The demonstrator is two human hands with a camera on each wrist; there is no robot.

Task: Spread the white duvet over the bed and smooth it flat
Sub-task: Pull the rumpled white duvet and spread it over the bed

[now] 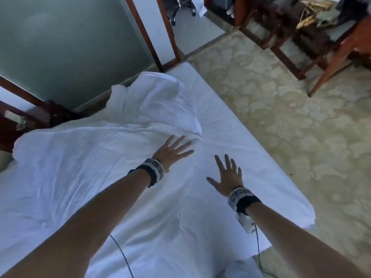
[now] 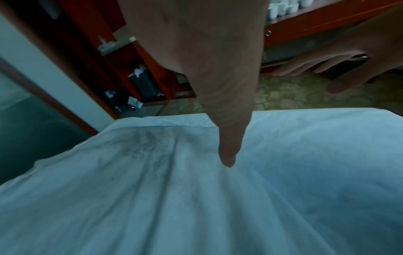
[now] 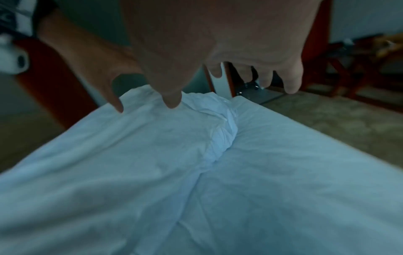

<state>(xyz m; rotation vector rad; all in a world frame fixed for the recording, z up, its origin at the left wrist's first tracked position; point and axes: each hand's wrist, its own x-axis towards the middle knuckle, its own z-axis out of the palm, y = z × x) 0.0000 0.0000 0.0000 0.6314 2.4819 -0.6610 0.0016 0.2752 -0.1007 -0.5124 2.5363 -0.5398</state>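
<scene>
The white duvet (image 1: 84,161) covers the left part of the bed (image 1: 230,121), wrinkled, with a bunched fold (image 1: 160,97) at the far end. My left hand (image 1: 172,150) lies with its fingers spread at the duvet's right edge, near the fold's tip. To its right, my right hand (image 1: 226,173) is held flat with spread fingers over the white surface; whether it touches is unclear. In the left wrist view a finger (image 2: 227,155) points down onto the cloth (image 2: 152,189). The right wrist view shows straight fingers (image 3: 172,96) above the bunched fold (image 3: 218,124).
Patterned carpet (image 1: 281,109) runs along the bed's right side. Wooden chairs and furniture (image 1: 331,47) stand at the far right. A frosted glass panel (image 1: 70,47) with a wooden frame stands behind the bed's far end, and a dark bedside unit (image 1: 24,121) at the left.
</scene>
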